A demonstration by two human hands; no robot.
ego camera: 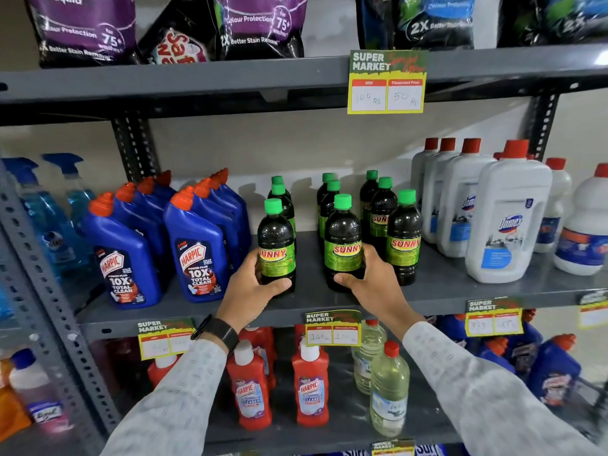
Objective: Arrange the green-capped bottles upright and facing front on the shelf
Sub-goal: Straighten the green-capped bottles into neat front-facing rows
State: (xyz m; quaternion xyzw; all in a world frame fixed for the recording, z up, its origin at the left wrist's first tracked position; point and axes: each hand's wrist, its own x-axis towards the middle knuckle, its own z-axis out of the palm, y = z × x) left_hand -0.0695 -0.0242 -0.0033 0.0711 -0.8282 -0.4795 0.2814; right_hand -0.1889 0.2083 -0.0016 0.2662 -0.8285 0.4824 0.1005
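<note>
Several dark green-capped bottles with green "SUNNY" labels stand upright in three rows on the grey middle shelf (309, 304). My left hand (253, 291) grips the front bottle of the left row (275, 240), label facing front. My right hand (371, 284) grips the front bottle of the middle row (342, 238), label also facing front. The front bottle of the right row (404, 238) stands untouched beside my right hand. The bottles behind are partly hidden.
Blue Harpic bottles (197, 248) stand to the left, white Domex bottles (506, 218) to the right. Price tags (386, 82) hang from the shelf edges. Red Harpic bottles (251, 386) and clear bottles (390, 390) fill the shelf below; detergent pouches (260, 24) sit above.
</note>
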